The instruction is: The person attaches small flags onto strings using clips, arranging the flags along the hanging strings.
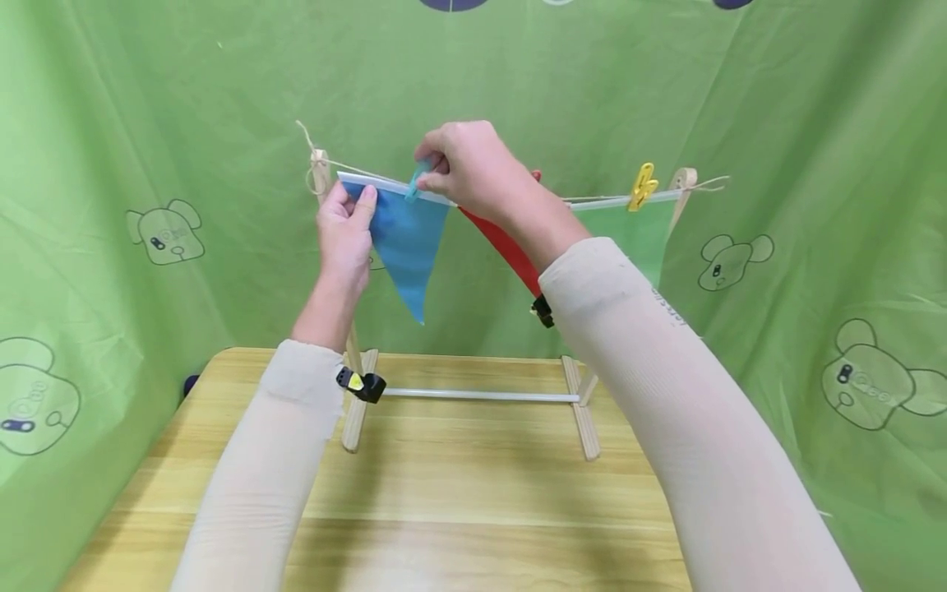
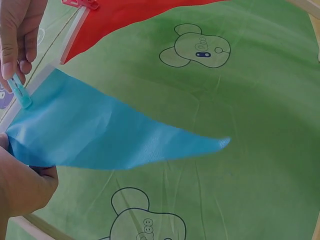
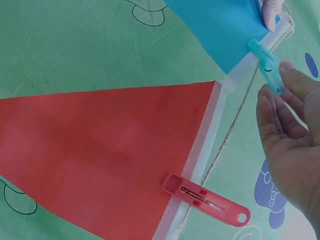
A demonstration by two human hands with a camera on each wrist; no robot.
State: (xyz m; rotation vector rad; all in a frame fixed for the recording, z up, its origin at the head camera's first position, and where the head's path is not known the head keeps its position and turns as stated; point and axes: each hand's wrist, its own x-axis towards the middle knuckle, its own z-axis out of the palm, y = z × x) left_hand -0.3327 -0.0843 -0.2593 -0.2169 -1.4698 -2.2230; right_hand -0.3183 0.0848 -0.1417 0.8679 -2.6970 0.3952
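A blue triangular pennant (image 1: 411,238) with a white top band hangs at the left part of a twine line (image 3: 234,125). My left hand (image 1: 346,230) pinches its upper left corner, thumb in front. In my right hand (image 1: 473,168) a light blue clothespin (image 3: 266,65) is held between thumb and fingers, its tip over the pennant's white band at the twine. Beside it hangs a red pennant (image 3: 115,155), fixed by a red clothespin (image 3: 207,197); my right forearm partly covers it in the head view. Farther right, a yellow clothespin (image 1: 643,187) sits on a green pennant (image 1: 629,234).
Two wooden posts, the left one (image 1: 321,173) and the right one (image 1: 685,181), carry the twine. A white bar (image 1: 473,395) joins their feet on the wooden table (image 1: 473,493). Green cloth (image 1: 244,82) with printed animal heads surrounds the table.
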